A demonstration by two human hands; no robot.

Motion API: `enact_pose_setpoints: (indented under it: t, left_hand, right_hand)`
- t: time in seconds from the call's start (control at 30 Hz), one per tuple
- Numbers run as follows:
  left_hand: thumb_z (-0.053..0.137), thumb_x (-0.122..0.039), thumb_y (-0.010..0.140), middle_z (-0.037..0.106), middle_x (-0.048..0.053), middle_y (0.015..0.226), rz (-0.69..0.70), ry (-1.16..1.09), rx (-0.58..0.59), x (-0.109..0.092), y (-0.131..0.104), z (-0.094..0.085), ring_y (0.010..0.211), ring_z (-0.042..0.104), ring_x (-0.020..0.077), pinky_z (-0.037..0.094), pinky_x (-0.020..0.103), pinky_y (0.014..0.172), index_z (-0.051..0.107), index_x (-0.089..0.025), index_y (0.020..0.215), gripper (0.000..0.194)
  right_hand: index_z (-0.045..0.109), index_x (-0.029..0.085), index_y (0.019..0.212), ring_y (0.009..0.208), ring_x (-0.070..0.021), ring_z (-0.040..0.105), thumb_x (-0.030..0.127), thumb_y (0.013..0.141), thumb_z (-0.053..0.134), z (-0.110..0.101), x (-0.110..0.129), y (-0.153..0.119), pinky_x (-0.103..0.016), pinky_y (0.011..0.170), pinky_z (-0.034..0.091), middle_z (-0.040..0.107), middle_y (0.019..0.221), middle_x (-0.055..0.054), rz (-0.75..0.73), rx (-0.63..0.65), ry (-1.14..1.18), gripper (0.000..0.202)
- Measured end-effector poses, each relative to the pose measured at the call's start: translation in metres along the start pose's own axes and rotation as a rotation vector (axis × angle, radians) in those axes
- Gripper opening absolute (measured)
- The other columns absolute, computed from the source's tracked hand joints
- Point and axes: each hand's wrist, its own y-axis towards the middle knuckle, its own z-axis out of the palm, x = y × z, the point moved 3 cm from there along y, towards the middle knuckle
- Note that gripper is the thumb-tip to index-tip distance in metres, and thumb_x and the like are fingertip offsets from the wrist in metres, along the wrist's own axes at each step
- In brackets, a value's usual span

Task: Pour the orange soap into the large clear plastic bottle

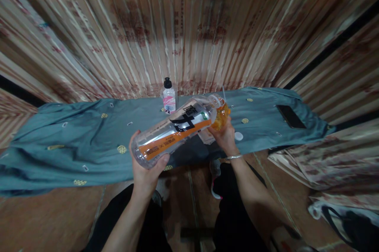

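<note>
A large clear plastic bottle [174, 133] with an orange, black and white label lies tilted across the middle of the view, its neck end to the right and a little higher. My left hand [146, 173] is wrapped round its base end. Against the bottle's mouth is a small amber, see-through container [221, 115] with a thin straw-like stick rising from it. My right hand [223, 137] is closed round that container from below. What kind of container it is, I cannot tell. A white round cap [238, 136] lies on the cloth beside my right hand.
A green patterned cloth [83, 133] covers the low table. A small clear bottle [169, 98] with a black top and pink label stands behind the large bottle. At the right lies a black phone [290, 116]. Striped, printed curtains [189, 27] hang around.
</note>
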Motion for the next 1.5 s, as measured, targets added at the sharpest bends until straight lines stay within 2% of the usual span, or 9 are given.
enact_pose_setpoints:
  t: [0.2, 0.53, 0.77, 1.07, 1.23, 1.37, 1.5]
  left_hand:
    - [0.099, -0.020, 0.061, 0.072, 0.006, 0.123, 0.014, 0.015, 0.016, -0.004, -0.001, 0.000, 0.103, 0.075, 0.0171, 0.061, 0.027, 0.093, 0.047, -0.026, 0.143, 0.097]
    - [0.100, -0.021, 0.060, 0.072, 0.006, 0.123, 0.015, 0.022, 0.012, -0.004, -0.002, -0.002, 0.103, 0.074, 0.0176, 0.062, 0.027, 0.090, 0.048, -0.026, 0.142, 0.098]
    - [0.099, -0.020, 0.061, 0.072, 0.006, 0.123, 0.013, 0.022, 0.012, -0.007, -0.003, 0.002, 0.106, 0.073, 0.0178, 0.061, 0.028, 0.094, 0.046, -0.025, 0.144, 0.098]
    - [0.099, -0.026, 0.061, 0.071, 0.008, 0.125, -0.024, 0.054, 0.005, -0.006, -0.003, 0.004, 0.106, 0.073, 0.0214, 0.061, 0.034, 0.094, 0.043, -0.026, 0.145, 0.101]
    - [0.100, -0.029, 0.058, 0.071, 0.009, 0.126, -0.032, 0.072, -0.012, -0.006, -0.004, 0.003, 0.106, 0.073, 0.0233, 0.060, 0.036, 0.096, 0.043, -0.025, 0.146, 0.105]
    - [0.099, -0.033, 0.060, 0.069, 0.008, 0.128, -0.057, 0.058, -0.026, -0.007, -0.008, 0.007, 0.109, 0.072, 0.0231, 0.059, 0.036, 0.096, 0.040, -0.026, 0.151, 0.109]
    - [0.099, -0.038, 0.062, 0.068, 0.008, 0.129, -0.059, 0.063, -0.062, -0.010, -0.012, 0.012, 0.111, 0.070, 0.0235, 0.058, 0.037, 0.098, 0.040, -0.027, 0.153, 0.109]
  right_hand:
    - [0.050, 0.014, 0.146, 0.115, -0.0355, 0.073, 0.050, 0.070, 0.082, -0.002, 0.002, 0.000, -0.049, 0.097, 0.059, 0.075, 0.127, -0.018, 0.010, -0.001, -0.017, 0.091]
    - [0.051, 0.015, 0.143, 0.117, -0.0342, 0.073, 0.052, 0.070, 0.081, -0.002, 0.001, 0.001, -0.046, 0.099, 0.059, 0.074, 0.129, -0.017, -0.027, -0.004, 0.000, 0.088]
    - [0.050, 0.014, 0.144, 0.118, -0.0351, 0.073, 0.051, 0.070, 0.081, -0.001, 0.001, 0.001, -0.048, 0.099, 0.059, 0.073, 0.130, -0.019, -0.012, 0.000, -0.037, 0.088]
    - [0.050, 0.017, 0.143, 0.115, -0.0328, 0.073, 0.055, 0.070, 0.078, -0.001, 0.002, 0.000, -0.048, 0.100, 0.059, 0.075, 0.127, -0.016, 0.016, 0.010, -0.007, 0.087]
    - [0.051, 0.012, 0.143, 0.118, -0.0344, 0.072, 0.052, 0.067, 0.079, -0.003, 0.004, 0.001, -0.049, 0.104, 0.058, 0.074, 0.129, -0.019, 0.024, 0.020, 0.023, 0.090]
    - [0.051, 0.016, 0.143, 0.118, -0.0353, 0.073, 0.050, 0.067, 0.080, -0.002, 0.002, 0.001, -0.052, 0.104, 0.058, 0.075, 0.130, -0.018, 0.029, 0.013, 0.019, 0.089]
    - [0.050, 0.018, 0.145, 0.118, -0.0338, 0.073, 0.048, 0.068, 0.081, -0.002, 0.000, 0.001, -0.049, 0.103, 0.058, 0.075, 0.131, -0.016, 0.008, 0.004, 0.011, 0.088]
